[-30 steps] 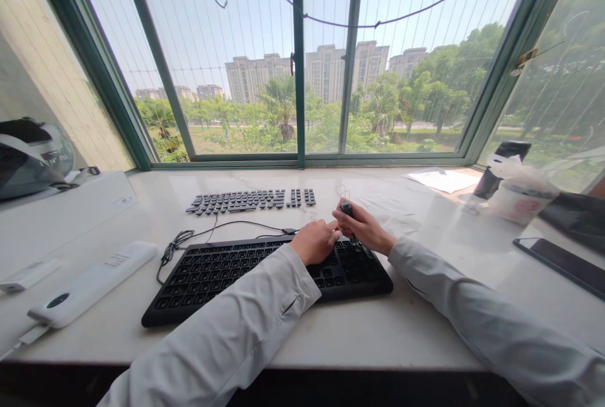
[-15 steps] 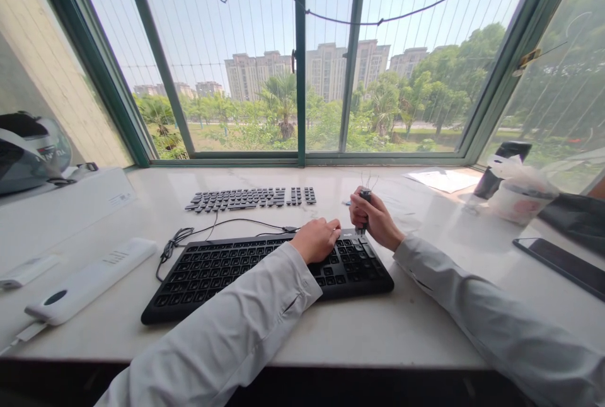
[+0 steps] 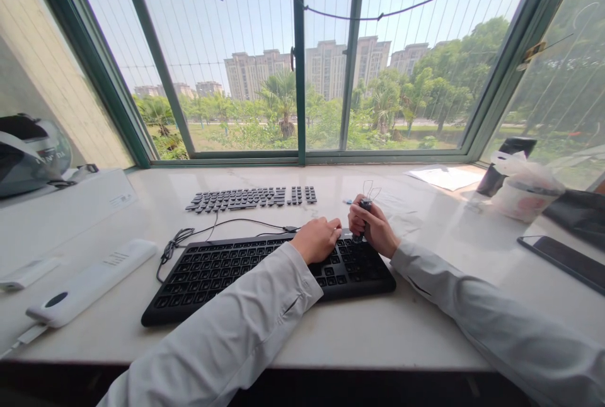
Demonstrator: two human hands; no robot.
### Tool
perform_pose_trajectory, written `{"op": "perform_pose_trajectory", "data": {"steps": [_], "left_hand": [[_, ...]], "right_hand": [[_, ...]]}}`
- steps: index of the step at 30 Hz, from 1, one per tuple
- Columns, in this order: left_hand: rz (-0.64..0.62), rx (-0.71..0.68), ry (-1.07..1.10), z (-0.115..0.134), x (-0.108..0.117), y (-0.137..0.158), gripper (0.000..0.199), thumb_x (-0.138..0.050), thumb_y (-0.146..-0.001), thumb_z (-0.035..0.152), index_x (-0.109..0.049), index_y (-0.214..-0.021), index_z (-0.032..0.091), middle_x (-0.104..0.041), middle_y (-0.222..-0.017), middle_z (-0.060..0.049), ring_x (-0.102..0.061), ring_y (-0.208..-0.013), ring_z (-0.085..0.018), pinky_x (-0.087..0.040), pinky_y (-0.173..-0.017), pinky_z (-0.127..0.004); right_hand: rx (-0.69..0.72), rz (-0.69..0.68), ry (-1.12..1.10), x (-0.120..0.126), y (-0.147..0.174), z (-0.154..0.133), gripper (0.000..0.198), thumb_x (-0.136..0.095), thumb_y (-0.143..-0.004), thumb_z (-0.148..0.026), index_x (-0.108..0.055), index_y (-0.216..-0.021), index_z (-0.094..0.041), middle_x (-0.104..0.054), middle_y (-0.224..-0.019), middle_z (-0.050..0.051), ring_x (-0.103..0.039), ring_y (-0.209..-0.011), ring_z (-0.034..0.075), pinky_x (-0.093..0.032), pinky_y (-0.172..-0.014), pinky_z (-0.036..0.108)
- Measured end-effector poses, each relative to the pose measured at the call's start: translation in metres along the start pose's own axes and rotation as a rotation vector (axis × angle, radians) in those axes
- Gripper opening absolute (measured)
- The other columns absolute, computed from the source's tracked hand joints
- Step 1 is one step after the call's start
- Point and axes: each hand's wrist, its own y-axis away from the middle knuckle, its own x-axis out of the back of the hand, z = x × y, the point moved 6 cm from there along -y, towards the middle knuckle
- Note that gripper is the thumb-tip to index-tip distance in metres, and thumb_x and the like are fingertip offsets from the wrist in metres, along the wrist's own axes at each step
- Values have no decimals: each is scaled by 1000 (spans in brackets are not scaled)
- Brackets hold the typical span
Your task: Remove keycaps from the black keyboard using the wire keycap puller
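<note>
A black keyboard (image 3: 212,275) lies on the white tabletop, most of its keycaps off and the sockets bare. My left hand (image 3: 317,240) rests on its upper right part, fingers curled and closed against the back edge; the fingertips are partly hidden. In the fist of my right hand (image 3: 378,230) is a small black cleaning brush (image 3: 365,204), held upright. Thin wire loops (image 3: 371,190) stick up from its top, like those of a keycap puller. Its lower end is down on the number-pad area. Behind the keyboard, the loose keycaps (image 3: 246,198) are laid out in rows.
A coiled cable (image 3: 176,240) lies behind the keyboard. On the left are a white power strip-like device (image 3: 94,281) and a helmet (image 3: 33,149). To the right stand a phone (image 3: 564,262), a bagged tub (image 3: 524,196) and papers (image 3: 444,177). Windows (image 3: 326,158) close off the back.
My right hand has lowered slightly and moved a little left, bringing the brush down onto the keyboard. My left hand stays in place.
</note>
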Motion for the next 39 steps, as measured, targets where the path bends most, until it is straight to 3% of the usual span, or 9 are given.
{"op": "perform_pose_trajectory", "data": {"steps": [11, 17, 23, 34, 39], "left_hand": [[-3, 1, 2, -1, 1, 1, 34, -27, -99, 38, -55, -108, 21, -64, -96, -9, -62, -96, -23, -47, -85, -36], [1, 8, -3, 0, 3, 1, 34, -27, -98, 37, -56, -108, 21, -64, -93, -8, -62, -91, -24, -48, -83, -36], [-12, 1, -11, 1, 2, 1, 35, -27, -99, 37, -56, -108, 21, -64, -95, -9, -62, -93, -23, -47, -84, -36], [-2, -6, -44, 1, 0, 1, 37, -25, -99, 35, -54, -116, 20, -64, -99, -10, -61, -96, -23, -46, -87, -36], [-3, -11, -31, 1, -1, 0, 37, -25, -99, 35, -55, -113, 20, -64, -101, -10, -61, -98, -23, -46, -89, -36]], "right_hand": [[43, 45, 50, 2, 0, -1, 24, -59, -89, -33, -40, -78, -22, -29, -56, -9, -30, -47, 7, -27, -47, 23], [47, -77, 171, -4, 5, -1, 23, -58, -89, -37, -42, -81, -22, -36, -56, -8, -33, -48, 8, -29, -48, 24], [92, -34, 234, -2, 8, -3, 23, -57, -89, -38, -42, -81, -22, -38, -57, -7, -36, -50, 9, -31, -49, 26], [254, -7, 627, -3, 21, -7, 23, -50, -93, -38, -42, -79, -22, -43, -60, -4, -38, -54, 11, -34, -54, 29], [238, -2, 638, -3, 22, -7, 22, -53, -91, -38, -44, -79, -22, -43, -62, -4, -38, -56, 12, -34, -55, 29]]}}
